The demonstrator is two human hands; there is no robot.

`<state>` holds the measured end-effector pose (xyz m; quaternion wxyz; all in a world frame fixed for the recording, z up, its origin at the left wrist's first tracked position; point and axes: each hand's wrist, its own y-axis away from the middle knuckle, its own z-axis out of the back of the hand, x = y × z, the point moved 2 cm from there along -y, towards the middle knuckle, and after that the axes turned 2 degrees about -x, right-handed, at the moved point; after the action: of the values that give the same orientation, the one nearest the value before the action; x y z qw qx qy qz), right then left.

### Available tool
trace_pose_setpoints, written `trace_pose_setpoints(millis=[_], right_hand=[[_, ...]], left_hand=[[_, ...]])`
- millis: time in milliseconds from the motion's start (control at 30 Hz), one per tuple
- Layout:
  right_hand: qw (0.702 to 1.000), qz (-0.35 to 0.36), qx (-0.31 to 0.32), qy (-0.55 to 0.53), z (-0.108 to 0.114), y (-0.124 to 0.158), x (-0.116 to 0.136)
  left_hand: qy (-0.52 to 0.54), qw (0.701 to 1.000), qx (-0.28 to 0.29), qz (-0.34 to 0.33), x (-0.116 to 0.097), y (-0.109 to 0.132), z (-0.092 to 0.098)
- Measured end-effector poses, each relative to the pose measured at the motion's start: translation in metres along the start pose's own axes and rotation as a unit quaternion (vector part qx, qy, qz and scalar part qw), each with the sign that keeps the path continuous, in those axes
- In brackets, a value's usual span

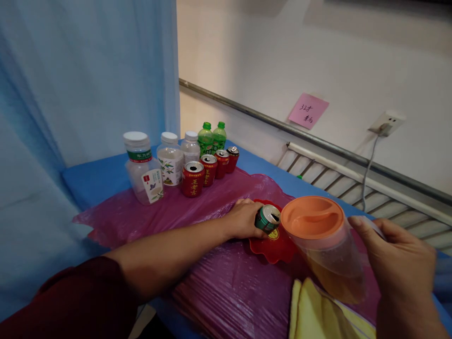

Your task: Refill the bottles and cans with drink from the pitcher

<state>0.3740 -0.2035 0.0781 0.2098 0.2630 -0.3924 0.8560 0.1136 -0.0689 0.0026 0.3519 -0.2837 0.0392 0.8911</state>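
Observation:
My left hand (243, 219) is wrapped round a green drink can (268, 218) with an opened top, holding it tilted over a red scalloped plate (273, 245). My right hand (397, 259) grips the handle of a clear plastic pitcher (328, 254) with an orange lid (312, 217). The pitcher leans toward the can and holds amber liquid in its lower part. Its handle is mostly hidden by my fingers.
Several red cans (193, 179), three clear bottles (143, 167) and two green bottles (212, 137) stand in a row at the back of the pink plastic sheet (219, 282). A yellow cloth (318, 310) lies at the front right. A blue curtain (88, 80) hangs on the left.

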Motion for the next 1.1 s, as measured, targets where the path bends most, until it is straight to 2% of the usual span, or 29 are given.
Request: trace_pose_setpoints(millis=[1100], right_hand=[[1.0, -0.023, 0.007, -0.01, -0.0005, -0.0003, 0.0036]], left_hand=[[0.0, 1.0, 0.001, 0.002, -0.0008, -0.0001, -0.0001]])
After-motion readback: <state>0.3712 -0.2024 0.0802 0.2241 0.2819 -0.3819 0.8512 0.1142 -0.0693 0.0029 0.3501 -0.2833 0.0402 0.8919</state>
